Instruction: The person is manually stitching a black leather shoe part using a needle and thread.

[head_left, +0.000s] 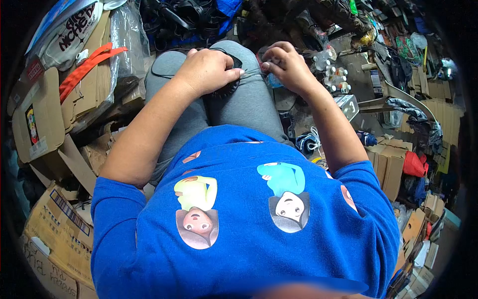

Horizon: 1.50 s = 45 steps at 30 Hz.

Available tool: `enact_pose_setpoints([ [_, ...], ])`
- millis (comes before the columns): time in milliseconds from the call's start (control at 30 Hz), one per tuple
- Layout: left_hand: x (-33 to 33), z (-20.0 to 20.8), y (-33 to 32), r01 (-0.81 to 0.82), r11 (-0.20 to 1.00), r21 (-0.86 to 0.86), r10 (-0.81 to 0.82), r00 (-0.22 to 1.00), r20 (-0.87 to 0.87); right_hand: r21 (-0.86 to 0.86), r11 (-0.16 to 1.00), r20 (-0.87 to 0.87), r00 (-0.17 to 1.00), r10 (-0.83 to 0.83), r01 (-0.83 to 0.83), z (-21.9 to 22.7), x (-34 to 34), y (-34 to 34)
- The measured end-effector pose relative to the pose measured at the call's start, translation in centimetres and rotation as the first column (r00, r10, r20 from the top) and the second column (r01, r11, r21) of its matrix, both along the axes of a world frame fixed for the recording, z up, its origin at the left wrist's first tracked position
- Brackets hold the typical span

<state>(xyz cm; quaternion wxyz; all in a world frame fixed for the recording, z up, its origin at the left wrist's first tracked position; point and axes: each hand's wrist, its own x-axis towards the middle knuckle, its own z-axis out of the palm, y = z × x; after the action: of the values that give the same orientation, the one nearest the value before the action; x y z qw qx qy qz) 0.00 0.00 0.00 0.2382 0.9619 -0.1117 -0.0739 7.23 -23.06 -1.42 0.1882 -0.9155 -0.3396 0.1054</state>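
Observation:
My left hand (206,70) is closed over a black item (227,90) lying across my grey-trousered thighs. Its edge looks ridged, but my hand covers much of it and its kind is unclear. A thin dark cord (162,75) trails from it over my left knee. Between my hands, fine strands (253,75) stretch from my left thumb toward my right fingers. My right hand (286,65) is raised beside my right knee with its fingers curled, thumb and forefinger close together. Whatever lies between those fingertips is too small to make out.
Black shiny articles (184,20) are heaped beyond my knees. Cardboard (42,114) and an orange strap (87,70) crowd my left. On the right stand small white-capped bottles (336,77), a curved frame piece (413,99) and cardboard boxes (391,159).

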Motion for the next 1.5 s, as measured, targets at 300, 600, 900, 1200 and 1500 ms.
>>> enact_pose_setpoints([
  [300, 0.1, -0.1, -0.5, -0.069, 0.998, -0.014, 0.068, 0.997, -0.023, 0.262, 0.906, 0.287, 0.923, 0.256, -0.332, 2.9, -2.8, 0.7],
  [600, -0.5, 0.6, -0.2, -0.142, 0.990, -0.013, 0.140, 0.987, -0.078, -0.021, 0.877, 0.309, 0.831, 0.463, -0.481, 3.8, -4.2, 0.6],
  [900, -2.9, -0.5, 2.4, 0.018, 0.993, -0.120, -0.010, 0.997, 0.071, -0.273, 0.795, 0.275, 0.748, 0.605, -0.542, 4.4, -1.6, 5.9],
  [1200, -6.4, -0.6, 2.8, -0.070, 0.984, 0.163, 0.036, 0.979, 0.202, -0.219, 0.705, 0.167, 0.686, 0.708, -0.675, 2.7, 0.2, 6.9],
  [1500, -15.0, 4.3, 11.2, -0.283, 0.943, 0.176, 0.209, 0.914, 0.349, -0.091, 0.817, 0.272, 0.775, 0.570, -0.569, 1.1, 2.0, 2.4],
])
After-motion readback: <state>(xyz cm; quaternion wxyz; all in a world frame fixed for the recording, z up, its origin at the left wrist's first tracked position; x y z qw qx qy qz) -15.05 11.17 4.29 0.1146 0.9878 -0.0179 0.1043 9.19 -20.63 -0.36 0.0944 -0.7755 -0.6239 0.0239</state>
